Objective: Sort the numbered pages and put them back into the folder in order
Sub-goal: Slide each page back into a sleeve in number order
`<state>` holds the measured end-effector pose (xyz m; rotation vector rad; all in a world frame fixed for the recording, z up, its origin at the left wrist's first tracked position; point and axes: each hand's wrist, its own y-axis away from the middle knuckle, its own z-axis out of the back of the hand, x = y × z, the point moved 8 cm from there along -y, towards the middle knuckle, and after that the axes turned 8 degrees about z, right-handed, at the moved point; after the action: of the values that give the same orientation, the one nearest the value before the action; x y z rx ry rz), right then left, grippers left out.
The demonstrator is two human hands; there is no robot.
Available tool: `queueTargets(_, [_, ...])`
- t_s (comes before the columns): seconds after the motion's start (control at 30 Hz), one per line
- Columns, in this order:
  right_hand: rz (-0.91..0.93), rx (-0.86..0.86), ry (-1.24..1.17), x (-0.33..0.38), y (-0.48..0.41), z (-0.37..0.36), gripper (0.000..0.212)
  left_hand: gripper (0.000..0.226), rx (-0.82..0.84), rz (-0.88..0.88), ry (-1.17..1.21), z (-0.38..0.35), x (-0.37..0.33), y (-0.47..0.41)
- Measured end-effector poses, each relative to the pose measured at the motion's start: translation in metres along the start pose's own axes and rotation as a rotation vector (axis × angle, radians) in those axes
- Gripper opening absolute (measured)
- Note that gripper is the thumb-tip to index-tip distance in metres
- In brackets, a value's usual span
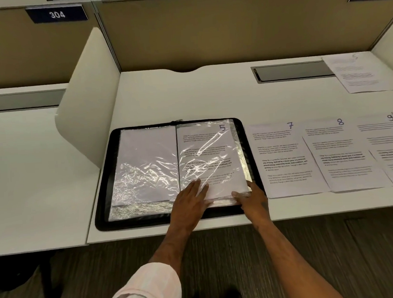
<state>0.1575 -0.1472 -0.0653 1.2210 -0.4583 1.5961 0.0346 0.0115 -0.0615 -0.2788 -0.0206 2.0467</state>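
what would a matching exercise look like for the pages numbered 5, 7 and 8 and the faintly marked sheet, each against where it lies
Things
1. white printed page numbered 5
2. white printed page numbered 7
3. white printed page numbered 8
4. white printed sheet with a faint handwritten mark

Places
A. far back on the white desk, beside the grey hatch
B. on the desk, right beside the black zip folder
C. inside the folder's clear plastic sleeve
D. between page 7 and the white page numbered 9

Pairs: 1-C, 2-B, 3-D, 4-A

Pale pink, faintly striped sleeve (152,289)
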Motion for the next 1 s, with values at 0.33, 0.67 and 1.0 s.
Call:
queueTargets(0.33, [0.029,0.014,-0.003,0.004,0.001,0.007,0.043,0.064,0.016,0.021,0.009,0.005,-0.004,-0.017])
queueTargets(0.67, [0.013,-0.003,-0.037,0.006,0.004,0.009,0.058,0.055,-0.052,0.141,0.039,0.022,-0.006,-0.026])
queueTargets(1.0, [0.344,0.016,0.093,0.114,0.05,0.0,0.06,0.087,0.042,0.128,0.185,0.059,-0.02,-0.004])
